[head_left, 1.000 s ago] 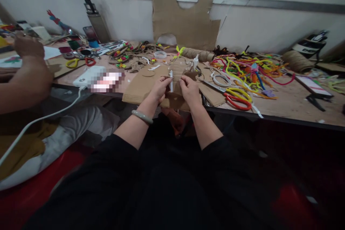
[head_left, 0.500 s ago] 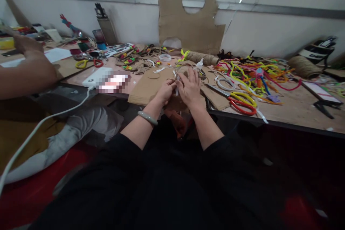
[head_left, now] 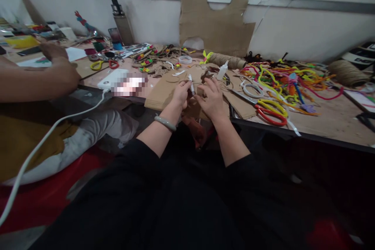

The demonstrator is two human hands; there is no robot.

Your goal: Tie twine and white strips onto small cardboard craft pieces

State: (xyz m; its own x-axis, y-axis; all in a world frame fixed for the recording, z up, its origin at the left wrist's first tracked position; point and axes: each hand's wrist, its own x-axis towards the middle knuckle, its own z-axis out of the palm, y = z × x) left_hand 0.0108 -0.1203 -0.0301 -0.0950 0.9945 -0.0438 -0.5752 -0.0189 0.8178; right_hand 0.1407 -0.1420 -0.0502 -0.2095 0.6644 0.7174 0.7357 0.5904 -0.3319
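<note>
Left hand (head_left: 181,94), a grey bangle (head_left: 165,122) at its wrist, thumb and fingers pinched on a white strip (head_left: 191,83); right hand (head_left: 213,100), apart from the left, fingers parted and bent at the strip's lower end, contact not certain; a dark brown scrap (head_left: 206,75) just beyond the right fingertips, whether gripped or not cannot be told; progress, by judgement: part-way, the strip seemingly cut to a narrow length, loose in the fingers and fixed to nothing that shows, its fixing or trimming apparently undone; no finished join visible, the area beneath the palms hidden; the strip itself: slim, pale, nearly straight, held slanting between the two hands, above the table's front edge; around and beyond it, brown cardboard sheets (head_left: 159,95), flat, plain; further white scraps (head_left: 178,73) lying on them; one white nozzle bottle (head_left: 222,71), tilted, behind the right hand; to the right, a pale ring-shaped roll (head_left: 253,90) and scissors (head_left: 271,112) with red and yellow handles; next, a heap of bright fuzzy stems (head_left: 272,82); behind, a spool of twine (head_left: 227,61), lying on its side; rearmost, a cut cardboard panel (head_left: 215,23), upright against the wall; far left, a co-worker's forearm (head_left: 43,82).
</note>
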